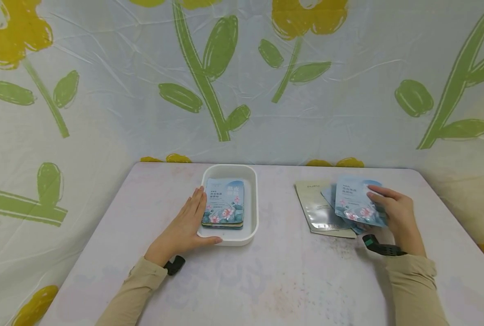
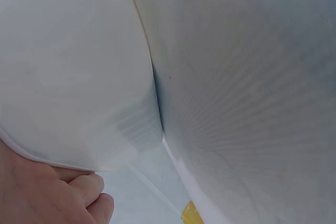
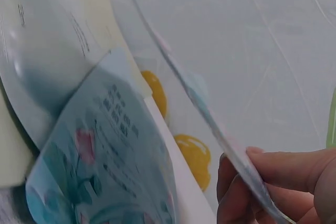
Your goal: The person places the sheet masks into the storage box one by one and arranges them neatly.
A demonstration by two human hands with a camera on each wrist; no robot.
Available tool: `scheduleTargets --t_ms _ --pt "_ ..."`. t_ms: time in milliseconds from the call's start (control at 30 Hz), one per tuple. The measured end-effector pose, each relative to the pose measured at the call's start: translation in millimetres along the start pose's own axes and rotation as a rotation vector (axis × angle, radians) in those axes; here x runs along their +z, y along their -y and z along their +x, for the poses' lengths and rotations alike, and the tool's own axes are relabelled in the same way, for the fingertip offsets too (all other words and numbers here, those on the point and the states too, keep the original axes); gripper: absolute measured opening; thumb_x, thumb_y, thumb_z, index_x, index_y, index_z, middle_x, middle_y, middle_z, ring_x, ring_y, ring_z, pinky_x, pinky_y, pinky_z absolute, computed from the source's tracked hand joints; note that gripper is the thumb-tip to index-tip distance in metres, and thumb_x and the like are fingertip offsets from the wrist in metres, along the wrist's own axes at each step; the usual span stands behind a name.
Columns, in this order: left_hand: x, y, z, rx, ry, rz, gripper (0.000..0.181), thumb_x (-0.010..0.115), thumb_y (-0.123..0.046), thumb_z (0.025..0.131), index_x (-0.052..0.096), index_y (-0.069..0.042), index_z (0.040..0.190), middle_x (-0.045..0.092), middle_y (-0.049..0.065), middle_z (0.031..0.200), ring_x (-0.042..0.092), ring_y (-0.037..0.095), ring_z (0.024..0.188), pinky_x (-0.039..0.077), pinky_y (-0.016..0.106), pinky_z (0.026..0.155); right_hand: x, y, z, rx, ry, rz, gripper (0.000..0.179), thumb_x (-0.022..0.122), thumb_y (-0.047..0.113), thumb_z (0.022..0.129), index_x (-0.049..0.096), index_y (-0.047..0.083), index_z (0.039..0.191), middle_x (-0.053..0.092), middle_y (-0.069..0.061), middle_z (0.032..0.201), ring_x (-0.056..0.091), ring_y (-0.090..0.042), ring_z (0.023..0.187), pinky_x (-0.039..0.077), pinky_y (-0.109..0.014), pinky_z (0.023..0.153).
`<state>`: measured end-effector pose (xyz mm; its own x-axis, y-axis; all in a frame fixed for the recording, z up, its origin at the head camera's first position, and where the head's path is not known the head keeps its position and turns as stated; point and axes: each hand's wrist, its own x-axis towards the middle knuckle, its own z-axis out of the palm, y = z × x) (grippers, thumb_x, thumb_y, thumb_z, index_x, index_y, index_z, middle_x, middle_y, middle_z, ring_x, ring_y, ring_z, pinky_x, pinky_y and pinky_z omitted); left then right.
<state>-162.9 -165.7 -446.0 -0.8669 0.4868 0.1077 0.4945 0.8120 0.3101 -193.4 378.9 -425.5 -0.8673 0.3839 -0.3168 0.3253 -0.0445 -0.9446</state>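
Observation:
My left hand (image 1: 186,226) rests along the left side of a white plastic tray (image 1: 250,231), fingers straight against its rim and thumb by the front edge. In the left wrist view the fingers (image 2: 84,192) touch the tray's wall. Inside the tray lies a stack of blue floral sachets (image 1: 225,201). My right hand (image 1: 397,215) pinches one blue floral sachet (image 1: 354,199) between thumb and fingers, raised over the pile at right. Seen edge-on in the right wrist view, that sachet (image 3: 210,121) is apart from another blue sachet (image 3: 110,145) below it.
Under the blue sachets on the right lie beige and silver packets (image 1: 323,213). The white table (image 1: 283,280) meets a flower-printed curtain (image 1: 144,122) behind and at the sides. Each wrist wears a black camera band (image 1: 384,248).

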Motion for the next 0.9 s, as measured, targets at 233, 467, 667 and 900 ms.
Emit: scheduleTargets --t_ms 233,467,667,900 --pt "-1.7 -0.2 -1.0 0.009 -0.004 -0.001 0.130 0.047 -0.088 0.076 0.000 0.001 0.157 -0.011 0.014 0.165 -0.009 0.024 0.152 0.006 0.044 0.123 12 5 -7.8 -0.045 0.147 0.174 0.023 0.080 0.018 0.086 0.079 0.022 0.109 0.049 0.003 0.120 0.058 -0.005 0.085 0.055 -0.018 0.067" --pt "-3.0 -0.4 -1.7 0.016 -0.009 -0.009 0.129 0.048 -0.087 0.077 0.000 0.002 0.157 -0.010 0.014 0.165 -0.009 0.024 0.152 0.006 0.044 0.123 27 15 -17.1 -0.052 0.260 0.245 0.022 0.074 0.012 0.090 0.078 0.019 0.111 0.047 0.004 0.118 0.062 -0.006 0.086 0.058 -0.021 0.070" --pt "-1.3 1.7 -0.9 0.011 -0.005 -0.006 0.129 0.048 -0.087 0.077 -0.002 0.000 0.157 -0.012 0.013 0.165 -0.011 0.023 0.151 0.005 0.043 0.123 43 26 -24.2 -0.048 0.364 0.297 0.024 0.071 0.009 0.092 0.077 0.017 0.114 0.056 0.003 0.115 0.067 -0.010 0.085 0.060 -0.025 0.072" --pt "-0.7 1.9 0.0 0.006 0.005 0.000 0.129 0.046 -0.089 0.076 -0.002 0.000 0.157 -0.012 0.013 0.165 -0.011 0.022 0.151 0.005 0.043 0.123 64 38 -28.6 -0.123 0.387 0.261 0.032 0.071 0.008 0.092 0.072 0.012 0.124 0.049 0.001 0.123 0.064 -0.008 0.090 0.058 -0.020 0.075"
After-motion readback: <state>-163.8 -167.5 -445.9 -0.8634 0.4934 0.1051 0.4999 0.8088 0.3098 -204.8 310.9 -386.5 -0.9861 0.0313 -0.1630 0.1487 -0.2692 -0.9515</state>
